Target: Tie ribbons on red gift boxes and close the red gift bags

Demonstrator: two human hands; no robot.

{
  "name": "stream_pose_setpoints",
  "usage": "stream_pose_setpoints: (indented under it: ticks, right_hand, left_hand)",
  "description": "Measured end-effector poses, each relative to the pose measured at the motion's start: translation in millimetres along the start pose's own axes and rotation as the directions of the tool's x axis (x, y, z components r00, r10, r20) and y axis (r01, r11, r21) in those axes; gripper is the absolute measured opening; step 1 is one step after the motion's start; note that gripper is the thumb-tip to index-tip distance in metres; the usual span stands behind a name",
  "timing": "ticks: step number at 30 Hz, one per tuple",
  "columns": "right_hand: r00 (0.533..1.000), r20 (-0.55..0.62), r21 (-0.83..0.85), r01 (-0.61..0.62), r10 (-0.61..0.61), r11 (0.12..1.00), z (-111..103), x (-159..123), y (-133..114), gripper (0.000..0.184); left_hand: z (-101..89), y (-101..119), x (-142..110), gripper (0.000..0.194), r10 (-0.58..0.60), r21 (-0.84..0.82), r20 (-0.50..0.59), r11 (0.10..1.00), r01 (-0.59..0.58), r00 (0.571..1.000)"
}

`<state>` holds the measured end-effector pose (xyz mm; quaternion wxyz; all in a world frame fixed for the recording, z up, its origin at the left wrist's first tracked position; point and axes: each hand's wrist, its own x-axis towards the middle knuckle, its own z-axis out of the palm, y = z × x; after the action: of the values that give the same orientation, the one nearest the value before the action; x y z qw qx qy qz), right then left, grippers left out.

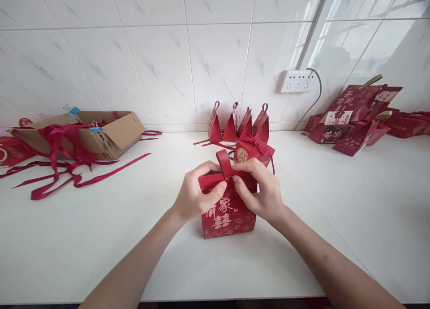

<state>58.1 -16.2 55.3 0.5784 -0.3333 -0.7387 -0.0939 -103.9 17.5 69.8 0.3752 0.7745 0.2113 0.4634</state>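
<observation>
A red gift box (228, 219) with gold characters stands on the white counter (101, 242) in front of me. My left hand (196, 195) pinches the box's top flap on the left. My right hand (260, 188) pinches the top on the right, its fingers closed at the base of a red ribbon loop (224, 162) that stands up between my hands. Just behind sits a finished red box (253, 151) with a bow and a round gold seal.
Several folded red boxes (238, 125) stand against the tiled wall. At the left, a cardboard box (101, 132) with red ribbons (67, 165) spilling out. A pile of flat red boxes (356, 118) lies at the right, below a wall socket (297, 81).
</observation>
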Motion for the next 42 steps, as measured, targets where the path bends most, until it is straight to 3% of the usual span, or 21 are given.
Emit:
stream_pose_setpoints:
  ticks: [6, 14, 21, 31, 42]
  right_hand:
    - [1.000, 0.015, 0.013, -0.015, 0.015, 1.000, -2, 2, 0, 0.017]
    - [0.999, 0.034, 0.014, -0.003, 0.003, 1.000, -3, 1, 0, 0.016]
    - [1.000, 0.029, 0.025, -0.001, 0.000, 1.000, -1, -1, 0, 0.016]
    - [0.999, 0.025, -0.007, 0.036, -0.036, 0.999, -2, 0, 1, 0.017]
    - [0.999, -0.018, -0.063, 0.046, -0.047, 0.997, 0, -2, -1, 0.018]
  left_hand:
    - [5.3, 1, -2, 0.011, 0.175, 0.235, -0.160, 0.963, -0.135, 0.971]
    - [10.9, -2, -6, 0.013, 0.194, 0.249, -0.255, 0.960, -0.130, 0.947]
    - [13.9, 2, -6, 0.012, 0.063, 0.130, -0.235, 0.991, -0.033, 0.970]
    - [13.8, 2, -4, 0.004, -0.108, 0.030, -0.265, 0.992, 0.120, 0.958]
    - [15.4, 3, -5, 0.003, -0.127, 0.055, -0.322, 0.987, 0.153, 0.938]
